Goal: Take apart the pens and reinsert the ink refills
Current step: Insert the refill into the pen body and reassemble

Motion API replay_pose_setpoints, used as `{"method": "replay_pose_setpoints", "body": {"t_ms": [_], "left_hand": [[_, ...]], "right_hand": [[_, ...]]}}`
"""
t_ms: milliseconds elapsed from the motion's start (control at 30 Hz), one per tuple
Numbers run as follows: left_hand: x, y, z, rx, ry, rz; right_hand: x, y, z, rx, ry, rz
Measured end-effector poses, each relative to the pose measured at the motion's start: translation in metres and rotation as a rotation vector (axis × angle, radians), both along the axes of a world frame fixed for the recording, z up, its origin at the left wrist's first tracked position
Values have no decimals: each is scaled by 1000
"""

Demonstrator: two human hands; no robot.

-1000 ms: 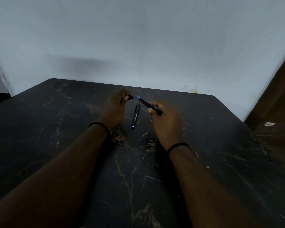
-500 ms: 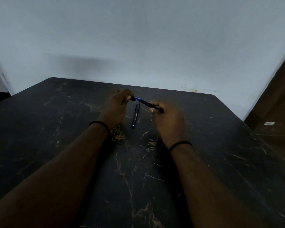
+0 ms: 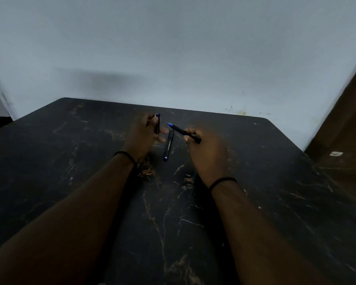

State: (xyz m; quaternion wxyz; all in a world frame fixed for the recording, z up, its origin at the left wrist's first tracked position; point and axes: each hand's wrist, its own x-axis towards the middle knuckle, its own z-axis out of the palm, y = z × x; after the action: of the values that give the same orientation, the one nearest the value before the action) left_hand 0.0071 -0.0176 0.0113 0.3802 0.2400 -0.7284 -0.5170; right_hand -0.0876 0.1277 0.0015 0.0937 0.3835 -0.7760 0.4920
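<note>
Dark marble-patterned tabletop [image 3: 70,171] against a pale wall; left hand [image 3: 141,134] grips a short black pen cap [image 3: 157,123]; right hand [image 3: 206,149] grips an uncapped black pen with blue tip [image 3: 183,132]; a second capped black pen [image 3: 168,145] lies flat between them.

A plain pale grey-white wall [image 3: 173,48] fills the upper half of the frame, dimly lit, with a soft dark shadow across its lower left and a few small yellowish marks at lower right. Below it a black marble-patterned table [image 3: 70,161] with tan and white veins spreads across the lower frame, its far right corner rounded. Brown wooden furniture [image 3: 345,130] stands at the right edge. A dark gap shows at far left.
</note>
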Motion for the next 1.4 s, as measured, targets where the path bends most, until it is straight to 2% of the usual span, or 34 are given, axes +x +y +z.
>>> {"method": "replay_pose_setpoints", "body": {"t_ms": [167,367,800,1100,1267,1400], "left_hand": [[6,7,6,325,193,-47],[8,6,7,450,276,-106],[-3,15,3,407,218,-192],[-7,24,3,441,177,-255],[-6,23,3,416,147,-259],[-7,27,4,368,134,-183]], "right_hand": [[8,2,0,36,48,71],[14,3,3,97,88,77],[18,3,5,147,50,80],[21,1,5,82,24,37],[23,1,4,15,-77,42],[29,0,3,9,-162,82]]}}
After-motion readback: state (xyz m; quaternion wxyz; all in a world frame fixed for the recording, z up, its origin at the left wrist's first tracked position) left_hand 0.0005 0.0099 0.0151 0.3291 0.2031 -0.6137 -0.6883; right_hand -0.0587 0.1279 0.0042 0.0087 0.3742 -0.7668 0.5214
